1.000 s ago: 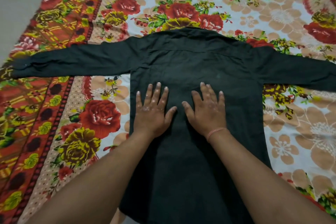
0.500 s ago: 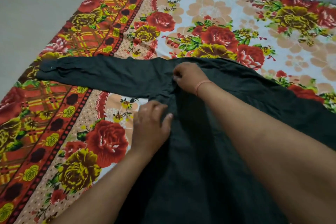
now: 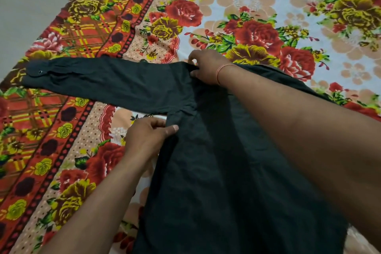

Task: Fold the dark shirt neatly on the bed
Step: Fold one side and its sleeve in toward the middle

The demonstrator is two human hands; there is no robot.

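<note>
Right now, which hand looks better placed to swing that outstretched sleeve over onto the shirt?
Probably the left hand: it pinches the dark shirt just below the sleeve. The right hand grips the shoulder seam, anchoring it.

Soft, even indoor light, no glare; the dark shirt (image 3: 206, 171) swallows its folds, forearms near the lens look smeared, and the bedsheet (image 3: 247, 6) bows at the edges
</note>
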